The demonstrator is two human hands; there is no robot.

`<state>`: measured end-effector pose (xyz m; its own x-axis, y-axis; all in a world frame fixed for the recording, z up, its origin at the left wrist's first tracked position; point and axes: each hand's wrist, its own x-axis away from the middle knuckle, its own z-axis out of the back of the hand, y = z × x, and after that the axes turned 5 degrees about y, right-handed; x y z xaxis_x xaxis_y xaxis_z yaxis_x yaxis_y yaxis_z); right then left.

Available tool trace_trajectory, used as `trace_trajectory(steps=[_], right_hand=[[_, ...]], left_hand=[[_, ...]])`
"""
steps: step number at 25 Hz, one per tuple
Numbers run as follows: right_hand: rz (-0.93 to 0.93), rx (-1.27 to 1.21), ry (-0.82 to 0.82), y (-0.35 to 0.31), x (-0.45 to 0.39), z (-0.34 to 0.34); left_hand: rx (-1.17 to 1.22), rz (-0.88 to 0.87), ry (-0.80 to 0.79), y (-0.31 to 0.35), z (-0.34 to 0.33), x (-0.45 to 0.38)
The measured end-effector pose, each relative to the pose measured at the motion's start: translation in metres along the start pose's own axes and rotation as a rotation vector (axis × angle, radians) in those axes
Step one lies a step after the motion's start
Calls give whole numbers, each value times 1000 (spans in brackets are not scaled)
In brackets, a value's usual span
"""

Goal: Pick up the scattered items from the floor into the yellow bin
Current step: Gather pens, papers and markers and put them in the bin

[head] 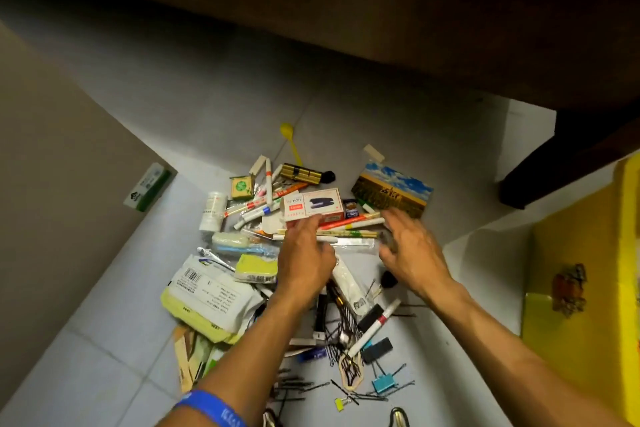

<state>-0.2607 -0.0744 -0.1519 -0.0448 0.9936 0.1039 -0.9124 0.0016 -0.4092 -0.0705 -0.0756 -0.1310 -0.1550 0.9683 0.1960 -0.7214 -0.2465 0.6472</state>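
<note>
Head view, from the near edge outward: our left forearm comes up from the bottom with a blue wristband [211,406] on it, and our right forearm enters from the lower right. Between them on the grey tiled floor [114,357] lie hairpins [298,386], a teal binder clip [383,383], a black clip [377,349] and a white marker [374,328] with a red band. Left of our left arm sits a pile of white and pale yellow packets [207,298]. Further out, our left hand [304,253] lies over the heap, fingers stretched forward, its fingertips [294,224] at the near edge of a white stapler box [313,205]; we cannot tell whether it pinches anything. Our right hand [410,250] hovers just beside it over the pens [349,224], fingers spread apart and loosely bent, holding nothing we can see. Beyond the right hand a postcard [393,191] of a field under blue sky lies flat on the floor. Past the box sit a gold lock cylinder [301,173], a small green box [241,186] and a white bottle [213,211], and farthest out a yellow spoon [290,140]. A green and white carton [149,188] stands well apart to the left, against a brown panel. The yellow bin [588,288] stands at the right edge, near our right arm, well apart from the heap. Dark wooden furniture [381,28] spans the top.
</note>
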Motion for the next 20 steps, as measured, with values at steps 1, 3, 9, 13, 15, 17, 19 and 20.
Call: trace_trajectory(steps=[1, 3, 9, 13, 15, 17, 19, 20], right_hand=[[62, 37, -32, -4, -21, 0], [117, 117, -162, -14, -48, -12], [184, 274, -142, -11, -22, -52], [285, 208, -223, -7, -4, -48], [255, 152, -268, -4, 9, -42], [151, 1, -273, -6, 22, -29], [-50, -377, -265, -13, 39, -6], [-174, -632, -253, -20, 47, 8]], left_hand=[[-112, -88, 17, 2, 3, -22], [-352, -160, -90, -1, 5, -58], [-540, -158, -208, -38, 1, -70], [81, 129, -127, -38, 19, -67], [232, 142, -43, -30, 31, -59], [349, 160, 27, -19, 46, -45], [520, 260, 97, -6, 61, -27], [611, 312, 95, 2, 65, -19]])
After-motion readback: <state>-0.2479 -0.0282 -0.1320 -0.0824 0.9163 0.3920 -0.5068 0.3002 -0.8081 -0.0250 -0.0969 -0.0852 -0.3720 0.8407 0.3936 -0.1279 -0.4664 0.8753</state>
